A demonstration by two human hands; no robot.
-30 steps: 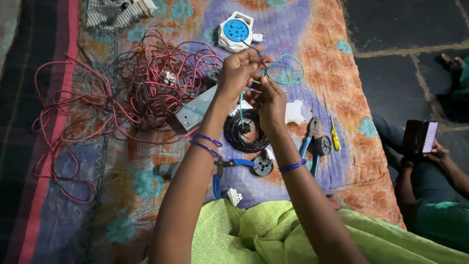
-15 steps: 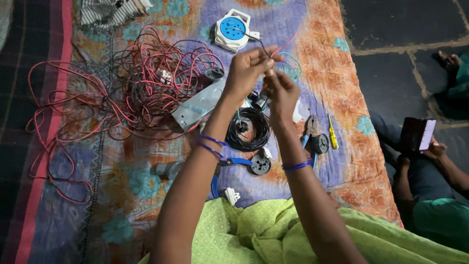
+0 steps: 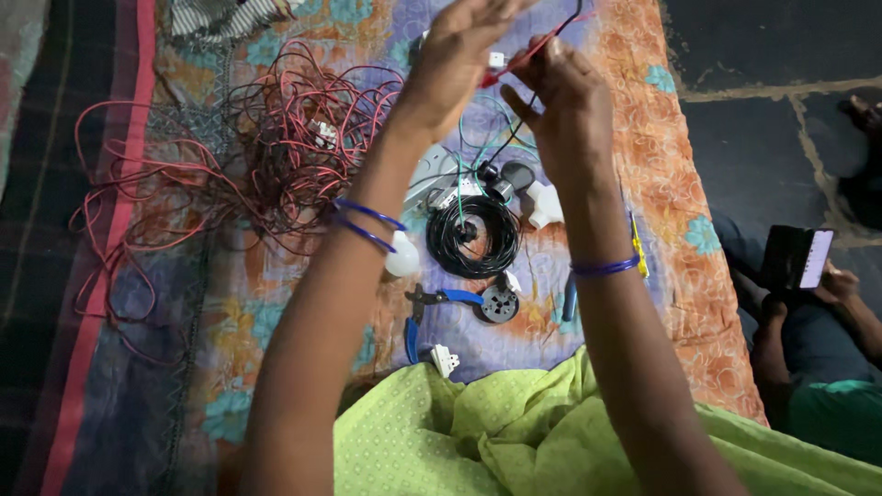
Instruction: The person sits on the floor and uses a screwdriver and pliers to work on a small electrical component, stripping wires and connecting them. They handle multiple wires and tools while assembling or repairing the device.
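Both my arms are raised toward the top of the view. My left hand (image 3: 459,55) and my right hand (image 3: 565,87) together pinch a thin red and black wire pair (image 3: 528,50) that runs up past the top edge. Green and black strands hang from the hands down to a black wire coil (image 3: 473,237) on the patterned cloth (image 3: 276,312). Both wrists wear blue bangles.
A tangle of red and black wire (image 3: 276,156) lies left. Blue-handled pliers (image 3: 432,308), a round grey socket part (image 3: 499,303), a white bulb (image 3: 402,259), a white plug (image 3: 445,360) and a white fitting (image 3: 544,204) lie near the coil. Another person's hand holds a phone (image 3: 804,259) at right.
My hands have risen toward the camera and apart from the cloth, drawing the wire up with them. The view has tilted, so the white and blue round box is now out of sight.
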